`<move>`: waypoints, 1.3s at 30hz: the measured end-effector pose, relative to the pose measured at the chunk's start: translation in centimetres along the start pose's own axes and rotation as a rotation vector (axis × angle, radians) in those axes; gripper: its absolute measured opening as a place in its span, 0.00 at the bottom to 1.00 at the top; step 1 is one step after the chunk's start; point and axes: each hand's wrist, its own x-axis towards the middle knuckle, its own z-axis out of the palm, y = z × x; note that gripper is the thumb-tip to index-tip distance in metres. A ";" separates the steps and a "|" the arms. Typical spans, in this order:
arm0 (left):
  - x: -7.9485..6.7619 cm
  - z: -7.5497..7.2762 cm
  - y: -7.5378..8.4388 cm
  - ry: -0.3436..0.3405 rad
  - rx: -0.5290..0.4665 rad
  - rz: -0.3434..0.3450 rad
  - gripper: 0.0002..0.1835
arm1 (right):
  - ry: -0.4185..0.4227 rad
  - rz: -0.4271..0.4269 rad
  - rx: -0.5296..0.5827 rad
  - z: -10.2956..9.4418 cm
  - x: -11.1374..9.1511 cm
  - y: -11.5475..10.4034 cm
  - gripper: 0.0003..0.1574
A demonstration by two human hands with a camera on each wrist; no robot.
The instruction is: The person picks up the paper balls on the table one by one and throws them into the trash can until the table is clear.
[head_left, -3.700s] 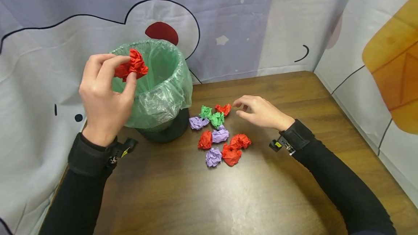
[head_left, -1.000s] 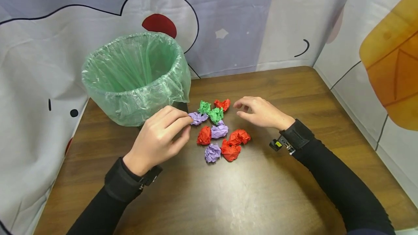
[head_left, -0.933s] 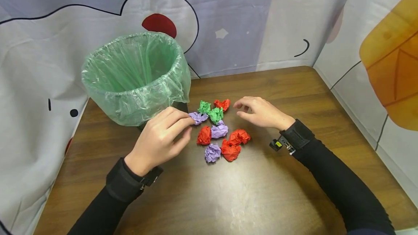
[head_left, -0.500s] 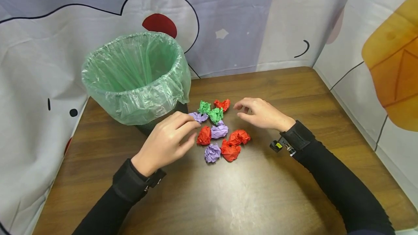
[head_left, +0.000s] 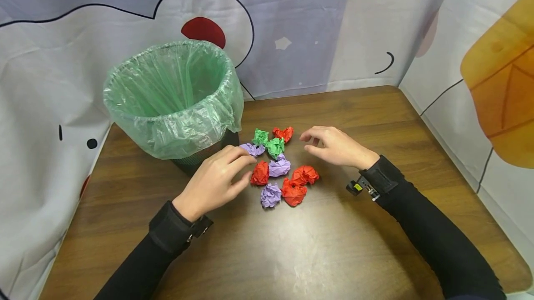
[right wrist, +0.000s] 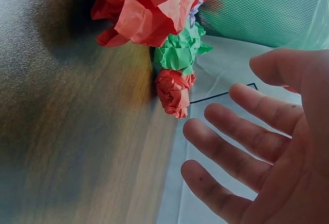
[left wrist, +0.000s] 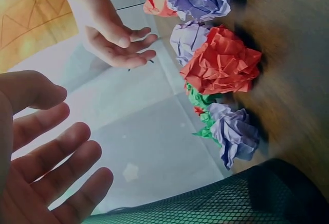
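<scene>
My left hand [head_left: 217,181], fingers loosely bent and nothing in the grasp, hovers at the left side of a cluster of crumpled paper balls. Its fingertips come close to a purple paper ball [head_left: 252,150] and a red paper ball [head_left: 260,173]. Across the cluster, my right hand [head_left: 335,147] hangs relaxed and holds nothing, beside another red paper ball [head_left: 283,134]. Between the hands lie two green paper balls [head_left: 275,147], a purple one [head_left: 279,166] and, nearer me, two red ones [head_left: 294,193] with a third purple one [head_left: 271,195]. In the right wrist view the fingers [right wrist: 226,152] are spread apart.
A dark mesh trash bin [left wrist: 205,198] lined with a green plastic bag [head_left: 187,126] stands at the table's back left, just beyond my left hand. Patterned cloth [head_left: 292,26] hangs behind and along the sides of the wooden table [head_left: 333,244].
Earlier my left hand pinched a red paper ball over the bin; that hand is now empty, down by the cluster. Over the last second it shifted slightly right. The right hand stayed nearly still.
</scene>
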 end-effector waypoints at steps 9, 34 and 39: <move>0.0 0.4 -0.5 -0.050 -0.008 -0.029 0.14 | -0.061 -0.041 0.065 -0.1 -0.5 0.0 0.19; -0.5 0.7 -0.9 -0.073 -0.003 -0.057 0.14 | -0.354 0.030 0.057 0.7 -1.1 -0.6 0.35; -0.8 0.9 -1.0 -0.084 -0.003 -0.069 0.14 | -0.366 0.027 0.052 1.2 -1.1 -0.6 0.33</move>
